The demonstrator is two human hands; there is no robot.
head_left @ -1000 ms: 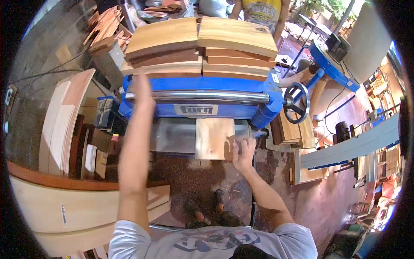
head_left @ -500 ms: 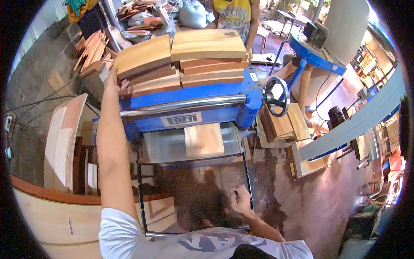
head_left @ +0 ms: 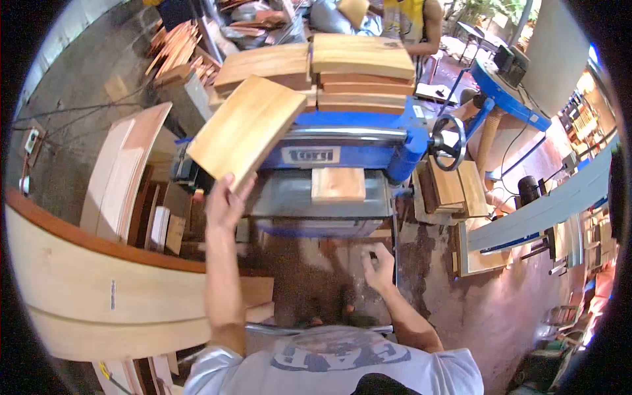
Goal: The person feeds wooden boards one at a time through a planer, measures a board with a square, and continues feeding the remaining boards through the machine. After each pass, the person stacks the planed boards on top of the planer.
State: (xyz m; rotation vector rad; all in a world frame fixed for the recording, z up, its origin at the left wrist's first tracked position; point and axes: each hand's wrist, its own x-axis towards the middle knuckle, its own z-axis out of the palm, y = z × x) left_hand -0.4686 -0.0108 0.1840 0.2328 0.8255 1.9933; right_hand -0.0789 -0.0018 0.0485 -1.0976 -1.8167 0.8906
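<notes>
A wooden board (head_left: 247,128) is held up at its lower end by my left hand (head_left: 227,203), tilted in front of the blue planer (head_left: 376,157). Stacked boards (head_left: 362,56) lie in two piles on top of the machine. Below the planer's front label, a shorter wood piece (head_left: 338,184) rests on the metal bed (head_left: 283,191), partly under the machine. My right hand (head_left: 378,264) is in the air just beyond the bed's near edge, its fingers curled; what they hold, if anything, is too small to name.
A person in a yellow top (head_left: 403,20) stands behind the planer. The handwheel (head_left: 449,143) sticks out at its right end. Boards lean at the left (head_left: 128,178), and a large curved wooden panel (head_left: 151,289) is at the lower left. More boards lie at the right (head_left: 469,187).
My left hand has come back from the left pile toward me with a board in it. The view has shifted. The right hand still hovers near the bed.
</notes>
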